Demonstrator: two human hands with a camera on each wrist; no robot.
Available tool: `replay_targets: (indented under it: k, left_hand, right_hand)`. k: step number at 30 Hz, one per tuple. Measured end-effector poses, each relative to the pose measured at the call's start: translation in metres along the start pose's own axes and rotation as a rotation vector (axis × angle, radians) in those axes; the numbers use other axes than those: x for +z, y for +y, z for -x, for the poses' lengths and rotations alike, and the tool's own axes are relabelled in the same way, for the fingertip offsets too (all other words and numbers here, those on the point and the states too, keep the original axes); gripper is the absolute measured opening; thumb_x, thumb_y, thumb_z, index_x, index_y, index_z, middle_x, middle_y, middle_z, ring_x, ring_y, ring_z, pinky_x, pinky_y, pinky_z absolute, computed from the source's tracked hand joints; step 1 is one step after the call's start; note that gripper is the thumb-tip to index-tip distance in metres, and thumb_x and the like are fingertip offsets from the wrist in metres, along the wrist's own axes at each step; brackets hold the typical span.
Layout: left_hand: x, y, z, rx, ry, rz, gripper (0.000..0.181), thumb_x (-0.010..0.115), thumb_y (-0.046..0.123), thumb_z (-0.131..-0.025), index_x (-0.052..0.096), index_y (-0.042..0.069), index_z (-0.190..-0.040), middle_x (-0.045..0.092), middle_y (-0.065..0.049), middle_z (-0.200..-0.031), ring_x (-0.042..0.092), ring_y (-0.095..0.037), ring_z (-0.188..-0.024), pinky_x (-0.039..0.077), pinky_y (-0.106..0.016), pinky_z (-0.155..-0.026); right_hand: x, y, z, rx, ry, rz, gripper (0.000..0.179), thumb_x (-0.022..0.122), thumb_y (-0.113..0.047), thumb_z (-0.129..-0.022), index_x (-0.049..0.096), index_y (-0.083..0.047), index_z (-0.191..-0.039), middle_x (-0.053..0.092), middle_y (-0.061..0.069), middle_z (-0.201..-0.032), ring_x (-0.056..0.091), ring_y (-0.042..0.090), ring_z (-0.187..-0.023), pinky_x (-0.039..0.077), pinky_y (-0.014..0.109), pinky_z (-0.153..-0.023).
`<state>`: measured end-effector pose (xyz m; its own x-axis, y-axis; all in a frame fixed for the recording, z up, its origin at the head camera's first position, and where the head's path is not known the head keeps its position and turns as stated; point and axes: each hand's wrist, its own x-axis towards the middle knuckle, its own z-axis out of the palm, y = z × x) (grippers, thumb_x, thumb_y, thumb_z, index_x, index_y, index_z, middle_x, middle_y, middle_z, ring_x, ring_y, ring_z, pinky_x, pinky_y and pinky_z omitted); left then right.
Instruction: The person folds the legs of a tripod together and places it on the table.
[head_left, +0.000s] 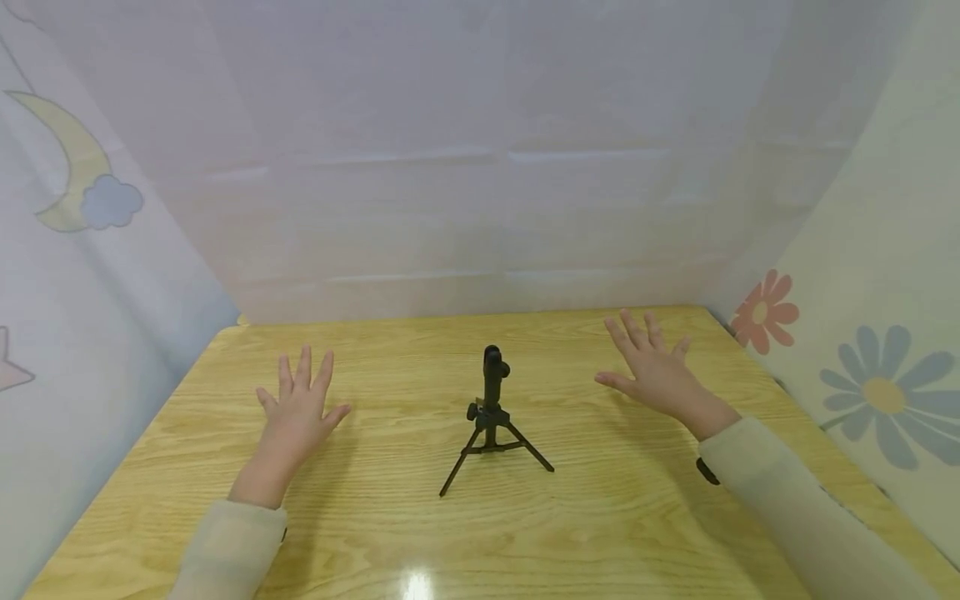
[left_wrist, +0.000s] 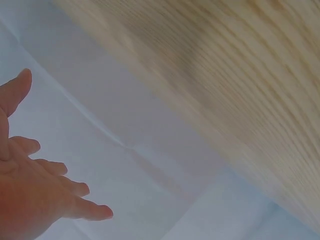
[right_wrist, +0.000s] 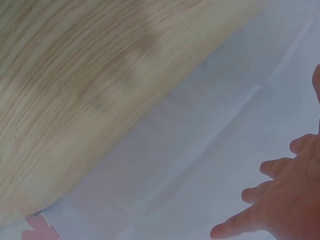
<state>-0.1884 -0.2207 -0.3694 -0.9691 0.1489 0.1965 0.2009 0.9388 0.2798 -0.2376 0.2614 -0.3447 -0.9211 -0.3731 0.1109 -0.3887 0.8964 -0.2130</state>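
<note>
A small black tripod (head_left: 492, 417) stands upright in the middle of the wooden table, its legs spread and knobs on its sides. To its left, in the head view, my left hand (head_left: 296, 421) is held over the table with fingers spread, holding nothing. On the other side my right hand (head_left: 660, 379) is likewise spread and bare, apart from the tripod. The left wrist view shows the left hand (left_wrist: 35, 195) at its left edge, fingers extended. At the right edge of the right wrist view, the right hand (right_wrist: 285, 205) appears with its fingers apart.
The wooden table (head_left: 405, 358) meets a pale sheet wall (head_left: 480, 208) at its back edge. Patterned side sheets flank it, with a moon (head_left: 71, 158) at left and flowers (head_left: 883, 396) at right. A dark band (head_left: 707, 472) shows under the right sleeve.
</note>
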Motion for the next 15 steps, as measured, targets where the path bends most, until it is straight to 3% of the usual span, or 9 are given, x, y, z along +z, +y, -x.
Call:
replay_targets:
  k: [7,15]
  left_hand:
    - [0.006,0.005,0.003,-0.013,-0.035,0.015,0.080,0.065,0.026,-0.094,0.018,-0.005,-0.151,0.003,-0.035,-0.154,-0.005,-0.059,-0.137,0.004,-0.083,-0.092]
    - [0.006,0.010,0.009,-0.005,-0.021,0.108,0.079,0.063,0.026,-0.096,0.017,-0.004,-0.152,0.004,-0.035,-0.154,-0.004,-0.056,-0.139,0.006,-0.081,-0.095]
  right_hand:
    - [0.000,-0.005,0.003,-0.012,0.032,0.011,0.090,0.058,-0.048,-0.095,0.007,-0.006,-0.156,0.005,0.030,-0.156,-0.002,0.056,-0.139,-0.003,0.086,-0.088]
    - [0.002,-0.012,0.007,0.003,0.076,-0.017,0.083,0.058,-0.045,-0.096,0.017,0.000,-0.153,0.014,0.031,-0.154,0.008,0.056,-0.139,0.008,0.085,-0.090]
